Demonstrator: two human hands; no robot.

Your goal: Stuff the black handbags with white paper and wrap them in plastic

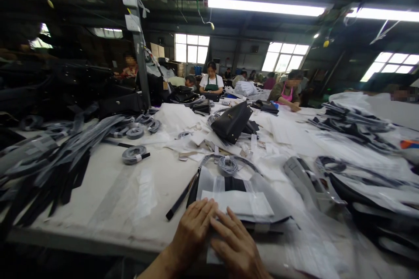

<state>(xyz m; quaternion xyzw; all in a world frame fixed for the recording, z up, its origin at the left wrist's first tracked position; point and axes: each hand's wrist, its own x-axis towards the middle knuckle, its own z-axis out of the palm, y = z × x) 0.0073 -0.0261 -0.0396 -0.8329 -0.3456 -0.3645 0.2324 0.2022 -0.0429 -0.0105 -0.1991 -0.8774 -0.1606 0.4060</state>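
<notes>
Resting left hand (194,225) and right hand (238,244), close together, at near left corner of white pad (247,204), on top of wrapped bag (263,186) at front of worktop (176,174). Holding right grip open; cannot tell left grip's state. Cannot see inside wrapped bag. Just beyond, within curve of strap (246,161): coil (228,165). Farther back, standing tilted: black bag (231,122), contents hidden. At left, bundled in translucent film (93,141): black strips (81,169).

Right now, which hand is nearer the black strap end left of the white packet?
Left: the left hand is right of the strap end, the right hand farther right.
</notes>
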